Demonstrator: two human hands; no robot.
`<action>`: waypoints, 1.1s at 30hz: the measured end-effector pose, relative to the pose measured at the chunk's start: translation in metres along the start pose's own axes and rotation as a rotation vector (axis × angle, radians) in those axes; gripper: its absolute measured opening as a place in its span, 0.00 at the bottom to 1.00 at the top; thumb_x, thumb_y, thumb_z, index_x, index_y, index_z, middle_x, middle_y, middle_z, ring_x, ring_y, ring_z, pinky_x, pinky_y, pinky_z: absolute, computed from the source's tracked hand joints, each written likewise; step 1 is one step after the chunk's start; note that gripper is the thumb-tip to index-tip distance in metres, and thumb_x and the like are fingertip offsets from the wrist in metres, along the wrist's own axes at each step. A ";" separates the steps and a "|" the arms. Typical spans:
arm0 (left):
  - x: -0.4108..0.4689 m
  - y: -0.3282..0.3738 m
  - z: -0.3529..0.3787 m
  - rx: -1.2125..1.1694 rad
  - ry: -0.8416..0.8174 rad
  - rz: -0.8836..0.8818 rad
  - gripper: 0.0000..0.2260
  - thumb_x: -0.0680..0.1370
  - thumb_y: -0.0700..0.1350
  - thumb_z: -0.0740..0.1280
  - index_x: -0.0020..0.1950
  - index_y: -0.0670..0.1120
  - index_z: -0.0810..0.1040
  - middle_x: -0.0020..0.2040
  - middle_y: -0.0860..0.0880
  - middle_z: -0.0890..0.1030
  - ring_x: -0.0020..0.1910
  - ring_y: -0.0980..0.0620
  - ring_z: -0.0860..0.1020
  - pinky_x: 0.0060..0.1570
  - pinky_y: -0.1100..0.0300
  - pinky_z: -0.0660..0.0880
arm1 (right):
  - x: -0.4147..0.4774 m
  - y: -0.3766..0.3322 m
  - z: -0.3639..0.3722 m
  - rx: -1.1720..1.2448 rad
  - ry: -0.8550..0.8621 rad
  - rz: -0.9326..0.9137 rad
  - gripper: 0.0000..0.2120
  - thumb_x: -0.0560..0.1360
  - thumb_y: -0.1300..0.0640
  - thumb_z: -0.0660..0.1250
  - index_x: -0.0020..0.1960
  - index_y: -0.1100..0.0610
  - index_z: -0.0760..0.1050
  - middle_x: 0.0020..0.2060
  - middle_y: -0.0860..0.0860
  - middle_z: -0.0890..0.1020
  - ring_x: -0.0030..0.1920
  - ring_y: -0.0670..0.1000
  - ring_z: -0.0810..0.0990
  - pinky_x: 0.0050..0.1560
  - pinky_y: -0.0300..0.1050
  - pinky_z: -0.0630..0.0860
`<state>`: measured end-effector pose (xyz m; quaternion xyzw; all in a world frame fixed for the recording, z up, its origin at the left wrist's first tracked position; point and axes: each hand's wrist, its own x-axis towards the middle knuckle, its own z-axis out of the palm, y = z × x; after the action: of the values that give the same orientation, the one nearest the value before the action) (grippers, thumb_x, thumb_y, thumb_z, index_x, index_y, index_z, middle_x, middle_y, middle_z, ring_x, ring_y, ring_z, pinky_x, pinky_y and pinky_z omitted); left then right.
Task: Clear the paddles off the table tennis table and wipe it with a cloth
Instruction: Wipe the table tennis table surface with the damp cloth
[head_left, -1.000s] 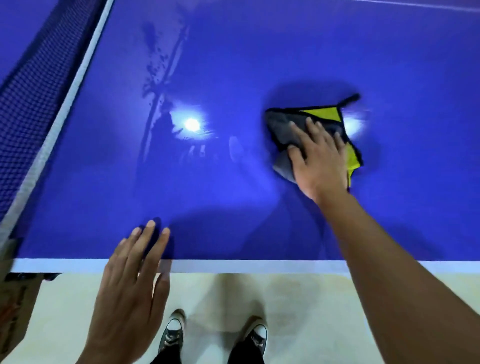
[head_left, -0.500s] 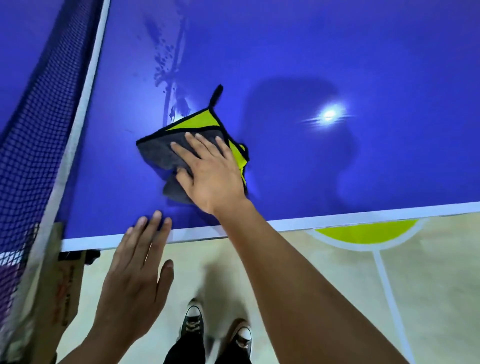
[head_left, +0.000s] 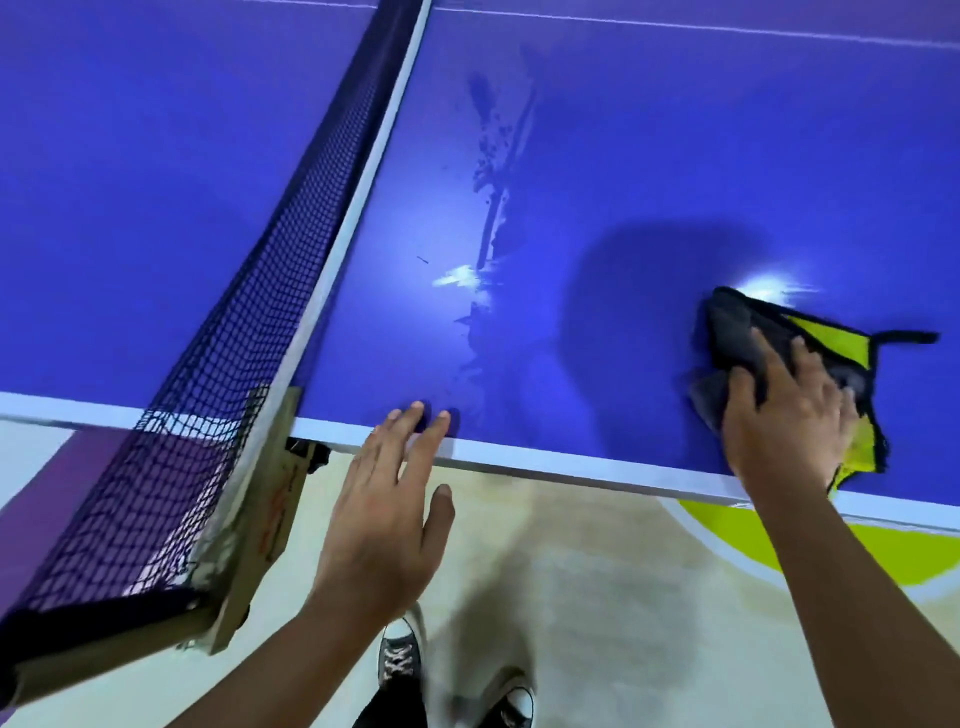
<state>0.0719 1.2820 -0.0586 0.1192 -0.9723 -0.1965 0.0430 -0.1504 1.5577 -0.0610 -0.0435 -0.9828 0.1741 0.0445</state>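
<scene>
Though between net (head_left: 234, 322) and cloth (head_left: 737, 338), streaks (head_left: 488, 208).

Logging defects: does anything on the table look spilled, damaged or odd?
Yes: a ragged, speckled dark streak runs across the blue table-tennis table beside the black mesh net; wet or scuffed, I cannot tell.

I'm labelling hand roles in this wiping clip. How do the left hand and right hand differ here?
The left hand holds nothing; the right hand presses flat on the grey-and-yellow cloth. The left hand's fingertips reach just over the white edge of the table near the net; the right hand lies further onto the blue top, away from the net. Both are palm down with fairly straight fingers.
</scene>
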 end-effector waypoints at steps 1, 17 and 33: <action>-0.002 -0.007 -0.008 0.025 0.032 -0.052 0.26 0.80 0.47 0.59 0.79 0.44 0.64 0.78 0.43 0.66 0.78 0.44 0.62 0.75 0.43 0.64 | -0.009 -0.012 0.004 -0.002 -0.005 -0.065 0.30 0.77 0.43 0.53 0.77 0.46 0.69 0.78 0.57 0.66 0.77 0.61 0.65 0.79 0.60 0.52; -0.024 -0.054 -0.050 0.101 0.047 -0.350 0.30 0.72 0.37 0.60 0.76 0.36 0.67 0.76 0.40 0.68 0.78 0.43 0.62 0.77 0.44 0.60 | -0.161 -0.252 0.100 0.070 -0.258 -0.838 0.26 0.82 0.42 0.54 0.79 0.42 0.64 0.81 0.49 0.62 0.81 0.48 0.56 0.81 0.56 0.48; 0.055 -0.029 -0.040 -0.104 0.101 -0.448 0.26 0.74 0.43 0.61 0.72 0.42 0.74 0.75 0.39 0.69 0.76 0.36 0.65 0.73 0.38 0.62 | -0.019 -0.268 0.116 -0.132 -0.154 -0.415 0.32 0.79 0.36 0.48 0.81 0.42 0.59 0.81 0.52 0.60 0.81 0.53 0.56 0.81 0.58 0.44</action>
<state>0.0306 1.2273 -0.0312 0.3394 -0.9067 -0.2447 0.0529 -0.1623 1.2659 -0.0779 0.1703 -0.9804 0.0993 0.0015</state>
